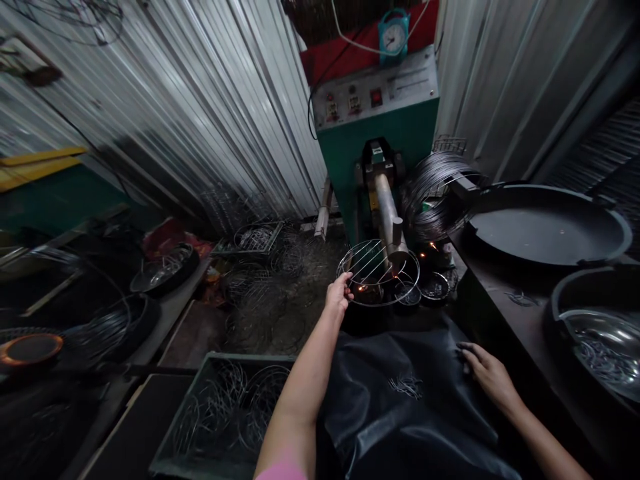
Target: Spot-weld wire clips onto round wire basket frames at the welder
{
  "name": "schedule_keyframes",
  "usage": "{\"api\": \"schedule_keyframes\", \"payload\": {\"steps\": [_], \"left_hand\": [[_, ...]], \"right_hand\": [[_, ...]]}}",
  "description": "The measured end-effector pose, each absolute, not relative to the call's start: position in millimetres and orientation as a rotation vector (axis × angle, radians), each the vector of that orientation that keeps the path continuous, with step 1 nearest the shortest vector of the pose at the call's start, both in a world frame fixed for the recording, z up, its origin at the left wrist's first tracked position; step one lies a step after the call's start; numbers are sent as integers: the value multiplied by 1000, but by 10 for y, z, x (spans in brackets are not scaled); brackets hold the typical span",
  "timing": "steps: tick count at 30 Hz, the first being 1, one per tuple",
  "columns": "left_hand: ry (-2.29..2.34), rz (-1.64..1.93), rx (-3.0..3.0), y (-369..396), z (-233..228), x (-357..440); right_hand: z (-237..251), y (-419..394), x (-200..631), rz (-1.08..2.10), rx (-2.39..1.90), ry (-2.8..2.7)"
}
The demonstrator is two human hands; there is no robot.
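My left hand (339,295) grips the near left rim of a round wire rack (379,270) with parallel cross wires. The rack sits under the metal arm (389,213) of a green welding machine (380,113), and small orange sparks glow by the arm's tip. My right hand (484,371) rests flat, fingers spread, on a black plastic sheet (400,400) over my lap. A few short loose wires (406,384) lie on the sheet to the left of that hand.
A coil of wire (435,193) hangs right of the machine. A large dark pan (545,223) and a steel bowl of wire pieces (607,350) sit at right. A green crate of wire rings (225,413) stands at lower left. Finished racks are piled on the floor (260,293).
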State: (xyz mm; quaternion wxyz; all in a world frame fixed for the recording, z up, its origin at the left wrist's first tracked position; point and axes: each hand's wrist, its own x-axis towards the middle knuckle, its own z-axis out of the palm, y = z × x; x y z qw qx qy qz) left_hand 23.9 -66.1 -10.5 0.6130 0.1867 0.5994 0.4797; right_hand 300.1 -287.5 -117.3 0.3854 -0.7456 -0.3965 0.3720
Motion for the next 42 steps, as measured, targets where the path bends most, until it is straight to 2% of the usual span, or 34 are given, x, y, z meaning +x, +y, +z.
{"api": "schedule_keyframes", "payload": {"steps": [8,15,21,27,36,42], "left_hand": [[1403,727,545,-492,1,10],[1349,836,458,-601,-38,67],[1334,881,395,-674,-25,76],[1317,987,388,-723,-63,131],[1253,1083,424,-798,-78,152],[1301,1088,396,-810,-64,174]], "right_hand": [[-1221,-2745,2993,761,-2017,-1080],[-1215,-2653,3034,1097,-1928,-1014],[-1136,-2668,3026,1225,-1806,-860],[-1105,-2713,2970,1235,-1698,-807],[-1187,-2654,2876,1075,-1847,-933],[-1111,-2734,2903,1098,-1798,-1021]]}}
